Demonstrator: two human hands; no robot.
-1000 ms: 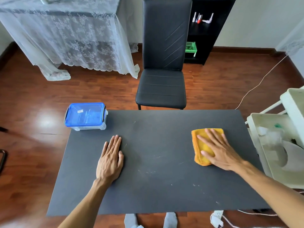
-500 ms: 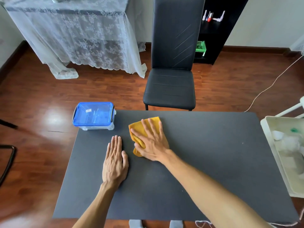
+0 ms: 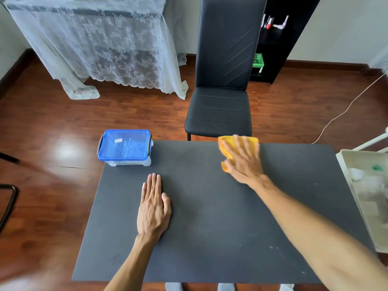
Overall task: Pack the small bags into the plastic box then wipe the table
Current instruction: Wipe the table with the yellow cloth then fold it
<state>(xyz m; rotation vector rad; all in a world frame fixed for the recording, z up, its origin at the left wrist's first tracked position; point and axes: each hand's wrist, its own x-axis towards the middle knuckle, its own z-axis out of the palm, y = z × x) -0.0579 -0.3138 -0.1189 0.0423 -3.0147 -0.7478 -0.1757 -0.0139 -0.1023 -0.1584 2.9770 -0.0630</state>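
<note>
right hand [image 3: 243, 162]: my fingers spread flat on the yellow cloth [image 3: 230, 147] at the table [image 3: 210, 238]'s far edge
left hand [image 3: 154, 206]: flat, fingers together
plastic box [image 3: 125, 147]: lid on, far-left corner
chair [image 3: 220, 80]: right behind the cloth

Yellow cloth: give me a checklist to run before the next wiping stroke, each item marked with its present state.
1. Right hand flat on the yellow cloth: ok.
2. Cloth fully on the table: not ok, its far edge sits at the table's far edge.
3. Left hand bracing the table: ok.
4. Plastic box lid on, clear of the cloth: ok.
5. White specks near the front right: not ok.
6. Small bags all packed: cannot tell.
</note>
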